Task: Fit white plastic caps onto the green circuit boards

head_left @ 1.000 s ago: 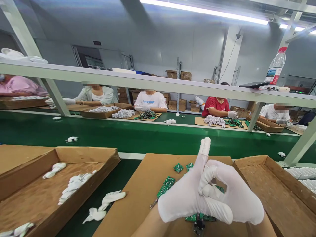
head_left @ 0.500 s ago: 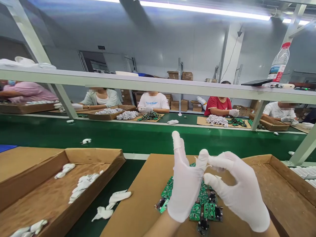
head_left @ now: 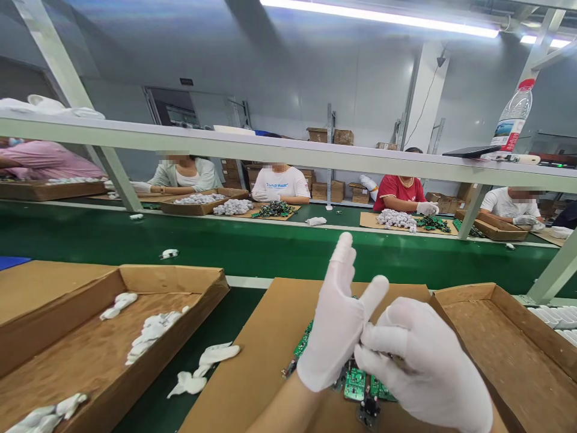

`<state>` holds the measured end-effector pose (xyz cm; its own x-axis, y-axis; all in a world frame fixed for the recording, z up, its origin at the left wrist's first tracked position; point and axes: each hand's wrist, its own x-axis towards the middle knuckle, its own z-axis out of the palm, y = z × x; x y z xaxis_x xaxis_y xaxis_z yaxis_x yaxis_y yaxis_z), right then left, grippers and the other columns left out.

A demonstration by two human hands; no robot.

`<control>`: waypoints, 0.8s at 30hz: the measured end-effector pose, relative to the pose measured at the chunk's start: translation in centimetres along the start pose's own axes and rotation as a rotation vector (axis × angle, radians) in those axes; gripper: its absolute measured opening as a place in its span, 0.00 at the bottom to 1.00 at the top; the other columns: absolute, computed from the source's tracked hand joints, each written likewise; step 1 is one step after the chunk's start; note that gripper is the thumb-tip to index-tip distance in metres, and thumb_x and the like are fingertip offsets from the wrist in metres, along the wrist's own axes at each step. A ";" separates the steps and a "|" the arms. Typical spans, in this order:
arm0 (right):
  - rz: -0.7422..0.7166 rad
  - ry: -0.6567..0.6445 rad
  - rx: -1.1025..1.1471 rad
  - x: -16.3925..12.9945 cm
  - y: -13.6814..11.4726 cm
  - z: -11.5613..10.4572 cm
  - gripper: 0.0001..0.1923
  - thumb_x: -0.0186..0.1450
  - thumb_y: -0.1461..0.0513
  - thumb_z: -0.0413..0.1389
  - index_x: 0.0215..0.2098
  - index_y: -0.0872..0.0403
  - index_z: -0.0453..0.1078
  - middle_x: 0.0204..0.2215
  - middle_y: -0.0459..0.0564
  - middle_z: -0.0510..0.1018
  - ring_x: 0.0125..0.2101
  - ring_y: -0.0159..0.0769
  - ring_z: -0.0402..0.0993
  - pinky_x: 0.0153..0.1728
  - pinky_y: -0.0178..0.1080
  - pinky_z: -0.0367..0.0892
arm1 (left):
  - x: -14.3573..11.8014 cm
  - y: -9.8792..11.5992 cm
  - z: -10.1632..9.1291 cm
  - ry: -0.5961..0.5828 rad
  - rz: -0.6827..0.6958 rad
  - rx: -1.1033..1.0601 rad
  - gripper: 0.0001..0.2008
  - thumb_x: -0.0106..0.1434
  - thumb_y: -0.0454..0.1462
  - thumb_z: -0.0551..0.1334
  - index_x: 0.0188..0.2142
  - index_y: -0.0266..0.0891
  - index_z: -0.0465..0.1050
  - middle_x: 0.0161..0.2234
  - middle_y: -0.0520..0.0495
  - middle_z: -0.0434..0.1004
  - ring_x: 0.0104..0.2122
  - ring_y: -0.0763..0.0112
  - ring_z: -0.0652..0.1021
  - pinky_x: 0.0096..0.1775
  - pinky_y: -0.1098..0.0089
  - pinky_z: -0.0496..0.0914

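My left hand (head_left: 336,325), in a thin white glove, is raised with its fingers stretched upward and the thumb apart. Against its palm side, below the thumb, my right hand (head_left: 424,367) has thumb and forefinger pinched together, apparently on the fabric of the left glove. The exact pinch point is partly hidden by the fingers. The right hand wears a white glove too. Beneath both hands, several green circuit boards (head_left: 355,383) with black parts lie on a brown cardboard sheet (head_left: 252,367); the hands cover many of them.
To the left stands a cardboard tray (head_left: 171,278) with crumpled white pieces (head_left: 153,331); another white crumpled piece (head_left: 202,370) lies beside it. A second tray (head_left: 500,337) is at right. Beyond runs a green conveyor belt (head_left: 252,249), with co-workers (head_left: 279,183) across it under a shelf beam (head_left: 288,147).
My right hand has moved down and left, from the left thumb to the palm below it. My left hand has tilted to the right. Small white items on the belt have shifted right.
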<state>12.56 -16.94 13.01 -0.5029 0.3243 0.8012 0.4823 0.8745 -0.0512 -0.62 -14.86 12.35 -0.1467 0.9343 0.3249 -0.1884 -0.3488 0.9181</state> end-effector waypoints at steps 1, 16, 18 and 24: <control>0.027 0.024 0.152 -0.2 0.5 -0.5 0.21 0.74 0.52 0.49 0.29 0.52 0.74 0.20 0.44 0.70 0.21 0.29 0.64 0.23 0.33 0.59 | 0.0 -0.1 -0.3 -0.118 -0.027 -0.026 0.48 0.60 0.50 0.69 0.71 0.50 0.44 0.74 0.51 0.44 0.71 0.59 0.51 0.68 0.59 0.52; 0.381 -0.073 0.794 -0.6 2.5 -1.0 0.09 0.65 0.67 0.59 0.37 0.49 0.81 0.26 0.45 0.79 0.26 0.29 0.73 0.27 0.31 0.68 | 0.4 -0.8 -2.0 -0.631 -0.068 0.152 0.76 0.39 0.46 0.80 0.71 0.49 0.23 0.74 0.43 0.23 0.71 0.49 0.35 0.67 0.46 0.40; 0.396 -0.083 0.736 -0.5 2.3 -0.6 0.09 0.62 0.70 0.59 0.32 0.51 0.78 0.26 0.45 0.79 0.25 0.29 0.72 0.27 0.32 0.68 | 0.0 -0.4 -1.8 -0.614 -0.123 0.145 0.75 0.38 0.41 0.80 0.71 0.51 0.27 0.74 0.42 0.30 0.71 0.44 0.39 0.66 0.42 0.44; 0.406 -0.104 0.684 0.2 2.0 0.1 0.03 0.61 0.66 0.60 0.29 0.53 0.74 0.28 0.47 0.78 0.29 0.33 0.74 0.29 0.35 0.69 | -1.1 0.2 -1.2 -0.406 -0.115 0.070 0.67 0.42 0.46 0.79 0.72 0.50 0.39 0.73 0.41 0.43 0.70 0.38 0.46 0.65 0.42 0.52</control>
<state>13.39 -15.08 13.00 -0.4634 0.6672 0.5832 0.1124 0.6971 -0.7081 -1.65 -16.02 11.88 0.2680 0.9249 0.2698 -0.1130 -0.2479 0.9622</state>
